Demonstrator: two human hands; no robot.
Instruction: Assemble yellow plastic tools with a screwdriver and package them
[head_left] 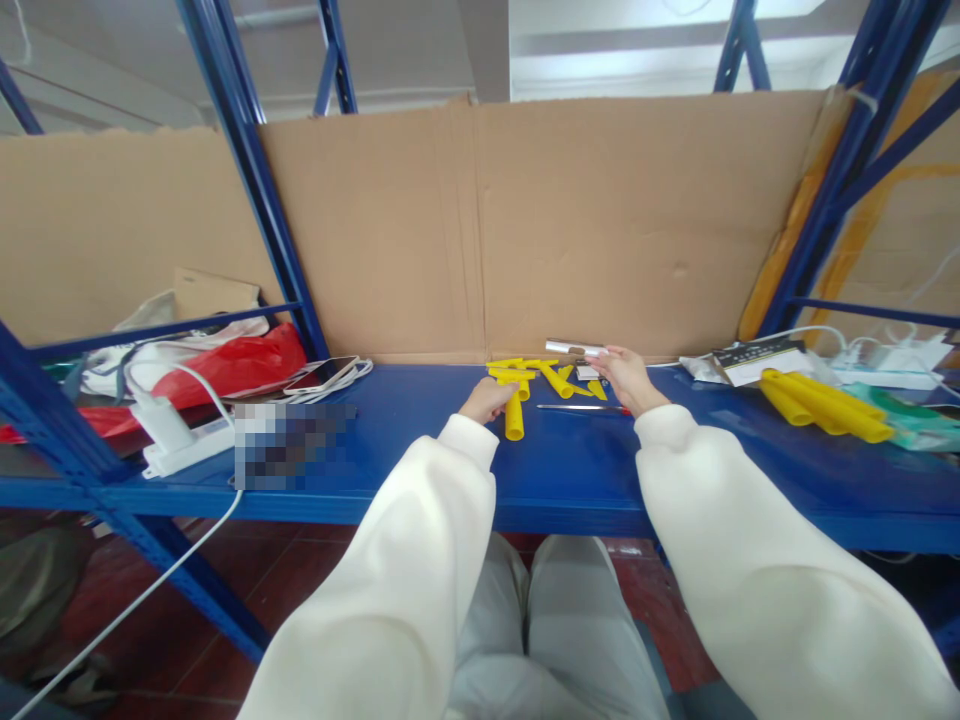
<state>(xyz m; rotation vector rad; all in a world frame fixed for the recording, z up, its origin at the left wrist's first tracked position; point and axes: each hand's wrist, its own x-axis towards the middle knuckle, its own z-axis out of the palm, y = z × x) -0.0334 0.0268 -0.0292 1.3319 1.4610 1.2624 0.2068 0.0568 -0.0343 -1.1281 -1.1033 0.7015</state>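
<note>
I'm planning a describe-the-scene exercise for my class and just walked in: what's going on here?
A person in white sleeves sits at a blue metal shelf. The right hand holds up a slim silver-and-white stick-shaped item. The left hand is at a yellow tubular piece, seemingly gripping it. More loose yellow pieces lie between the hands, with a thin metallic rod-like tool nearer the person.

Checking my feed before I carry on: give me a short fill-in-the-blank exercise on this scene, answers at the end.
1. The left hand holds a tube coloured ____.
2. The right hand holds a pale stick above a shelf painted ____.
3. The panel behind the shelf is made of ____.

Missing words: yellow; blue; cardboard.
</note>
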